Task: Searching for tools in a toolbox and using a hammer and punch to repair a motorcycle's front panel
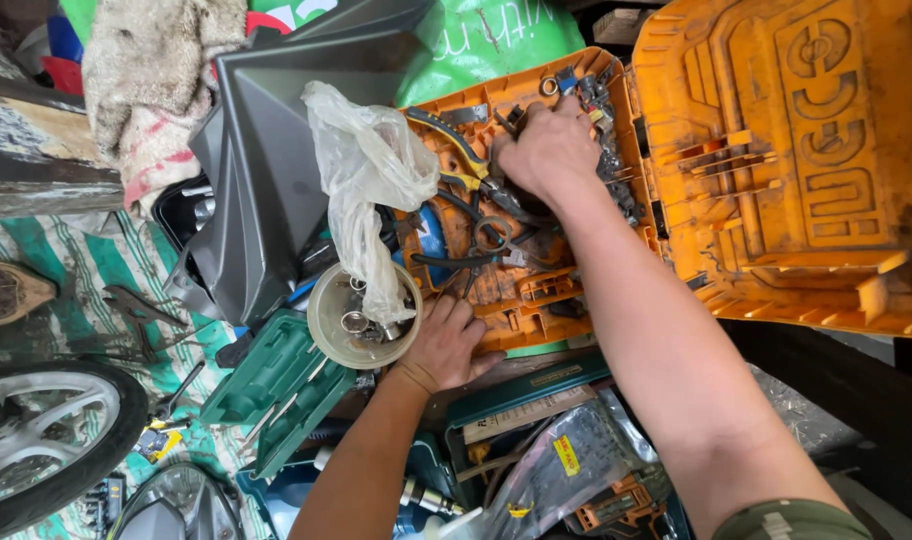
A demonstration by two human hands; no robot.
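Observation:
An open orange plastic tool case [536, 290] lies in front of me, full of pliers, scissors and small metal parts. My right hand [546, 150] reaches into its far side, fingers curled down among the tools; whether it grips one is hidden. My left hand [446, 345] rests on the case's near edge, fingers closed over it, beside a round pale dish [326, 335] that holds small metal rings. A crumpled clear plastic bag [371, 180] hangs over the dish and the case's left side.
The case's orange lid [786, 160] stands open to the right. A dark grey plastic panel [276, 150] lies at left, a green case [276, 385] below it, a wheel [46, 440] at bottom left. More tool boxes and a drill [616, 505] sit near my arms.

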